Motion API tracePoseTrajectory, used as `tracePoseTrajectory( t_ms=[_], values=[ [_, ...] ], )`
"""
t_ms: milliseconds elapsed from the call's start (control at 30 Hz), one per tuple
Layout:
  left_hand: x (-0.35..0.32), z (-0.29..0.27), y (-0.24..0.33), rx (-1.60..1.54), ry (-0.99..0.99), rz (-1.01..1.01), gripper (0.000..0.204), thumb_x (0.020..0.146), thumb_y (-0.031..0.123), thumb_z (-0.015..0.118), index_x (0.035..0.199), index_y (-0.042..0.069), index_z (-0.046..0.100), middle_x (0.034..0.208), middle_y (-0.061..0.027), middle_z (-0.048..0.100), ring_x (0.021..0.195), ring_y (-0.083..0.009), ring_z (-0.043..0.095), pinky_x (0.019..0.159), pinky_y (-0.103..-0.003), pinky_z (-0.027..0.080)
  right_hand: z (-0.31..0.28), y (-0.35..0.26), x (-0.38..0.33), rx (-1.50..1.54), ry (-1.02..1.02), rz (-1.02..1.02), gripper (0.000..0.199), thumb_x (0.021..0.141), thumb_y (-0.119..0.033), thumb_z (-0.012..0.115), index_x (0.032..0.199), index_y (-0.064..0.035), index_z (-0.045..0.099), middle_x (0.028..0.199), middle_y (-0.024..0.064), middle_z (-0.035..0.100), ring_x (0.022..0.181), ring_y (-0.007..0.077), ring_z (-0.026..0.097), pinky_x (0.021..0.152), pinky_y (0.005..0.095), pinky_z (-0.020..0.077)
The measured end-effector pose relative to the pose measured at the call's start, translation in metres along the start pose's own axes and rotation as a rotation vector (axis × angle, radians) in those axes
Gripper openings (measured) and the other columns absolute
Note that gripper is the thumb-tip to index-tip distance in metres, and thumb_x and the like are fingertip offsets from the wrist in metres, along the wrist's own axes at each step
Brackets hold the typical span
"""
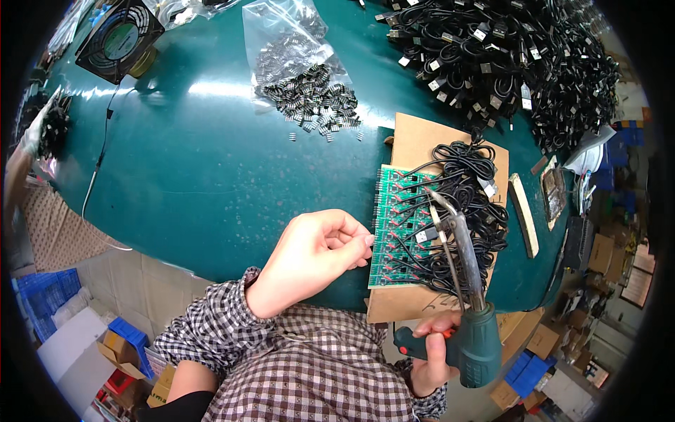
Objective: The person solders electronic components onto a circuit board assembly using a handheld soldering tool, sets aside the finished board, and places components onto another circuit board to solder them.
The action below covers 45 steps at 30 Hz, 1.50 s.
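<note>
Centre right of the frame: a green rectangular circuit-board panel (395, 228) lies on a brown cardboard sheet (422, 137), which in turn rests on the dark green glossy worktable (211, 162); the cardboard probably shields the table surface from heat. Thin black cables with metal plug ends (467, 204) run from the panel's right side and lie coiled over it. The left hand (316, 257), fingers curled and pressed together, rests its fingertips (367, 240) against the panel's left edge, apparently steadying it; whether anything is pinched there cannot be told. At lower right, the right hand (432, 352) is wrapped round the grip of a dark green pistol-shaped soldering gun (474, 330), whose long metal tip (437, 200) reaches up over the panel's right half, held at a slant so the point meets the board. Upper centre: a clear plastic bag spilling small metal parts (309, 91). Upper right: a large heap of black cables (506, 63). Upper left: a black square fan (118, 40)
</note>
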<state>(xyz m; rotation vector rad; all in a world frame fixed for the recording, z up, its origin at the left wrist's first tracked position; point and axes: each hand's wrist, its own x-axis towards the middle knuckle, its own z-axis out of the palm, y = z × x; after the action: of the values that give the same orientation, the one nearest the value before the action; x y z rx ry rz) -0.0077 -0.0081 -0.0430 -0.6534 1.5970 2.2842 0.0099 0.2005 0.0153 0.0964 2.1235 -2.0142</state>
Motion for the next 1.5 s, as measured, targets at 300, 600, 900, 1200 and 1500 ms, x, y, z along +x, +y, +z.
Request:
tracePoseTrajectory(
  t_ms=[300,600,900,1200,1500],
  values=[
    [0.005,0.004,0.001,-0.033,0.028,-0.048,0.017,0.085,0.009,0.056,0.088,-0.008,0.057,0.080,-0.0098,0.063,0.071,-0.0134,0.064,0.067,-0.024,0.054,-0.020,0.021,-0.019,-0.005,0.024,-0.030,0.037,0.082,-0.023,0.057,0.105,0.0035,0.044,0.088,0.0111,0.049,0.072,0.0203,0.055,0.061,0.0332,0.0516],
    [0.005,0.008,-0.005,-0.166,0.056,-0.057,0.014,0.084,0.007,0.059,0.088,-0.007,0.057,0.080,-0.0080,0.062,0.070,-0.0117,0.063,0.064,-0.022,0.053,-0.029,0.028,-0.035,-0.152,0.016,0.136,0.060,0.081,-0.047,0.058,0.106,0.0054,0.044,0.099,0.0170,0.050,0.088,0.0267,0.059,0.071,0.0370,0.0562],
    [0.006,0.007,-0.004,-0.171,0.042,-0.059,0.013,0.084,0.006,0.059,0.087,-0.006,0.057,0.078,-0.0081,0.062,0.069,-0.0117,0.063,0.064,-0.022,0.053,-0.030,0.022,-0.036,-0.195,-0.055,0.232,0.058,0.080,-0.050,0.059,0.099,0.0045,0.047,0.096,0.0185,0.051,0.086,0.0260,0.058,0.073,0.0392,0.0555],
    [0.006,0.008,-0.006,-0.188,0.053,-0.037,0.012,0.084,0.006,0.060,0.086,-0.006,0.058,0.077,-0.0079,0.063,0.067,-0.0105,0.063,0.062,-0.021,0.053,-0.031,0.025,-0.038,-0.197,-0.072,0.226,0.052,0.081,-0.045,0.059,0.095,0.0043,0.048,0.091,0.0172,0.051,0.083,0.0253,0.057,0.073,0.0397,0.0549],
    [0.006,0.009,-0.006,-0.179,0.071,-0.048,0.012,0.084,0.007,0.059,0.085,-0.005,0.058,0.077,-0.0070,0.063,0.066,-0.0094,0.062,0.061,-0.021,0.052,-0.033,0.031,-0.036,-0.159,-0.105,0.200,0.042,0.083,-0.039,0.059,0.085,0.0010,0.048,0.083,0.0119,0.049,0.081,0.0231,0.055,0.073,0.0400,0.0545]
  ],
)
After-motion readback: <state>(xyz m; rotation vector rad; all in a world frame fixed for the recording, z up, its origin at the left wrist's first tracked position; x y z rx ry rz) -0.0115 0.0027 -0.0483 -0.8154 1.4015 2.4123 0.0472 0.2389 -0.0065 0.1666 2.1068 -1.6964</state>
